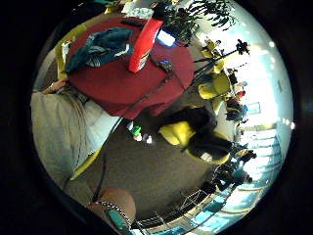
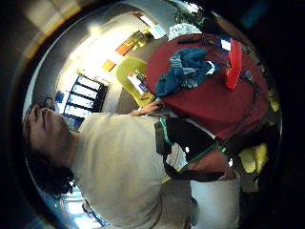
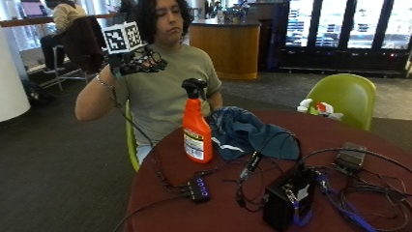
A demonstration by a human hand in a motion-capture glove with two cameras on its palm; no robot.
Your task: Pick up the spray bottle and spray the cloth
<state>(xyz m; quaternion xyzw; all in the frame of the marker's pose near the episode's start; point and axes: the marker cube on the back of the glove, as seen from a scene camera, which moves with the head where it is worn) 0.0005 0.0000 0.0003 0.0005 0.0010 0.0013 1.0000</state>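
An orange spray bottle with a black trigger head stands upright on the round red table, near the edge by the person. A crumpled blue cloth lies just beside it, touching or nearly touching its base. My gloved right hand is raised to shoulder height, well above and to the side of the bottle, fingers relaxed and holding nothing. Both palm views look down from a distance on the bottle, the cloth and the table.
A black box, a small hub with blue lights, a grey device and tangled cables cover the table's near half. A green chair stands behind the table. The person's bare hand is hidden.
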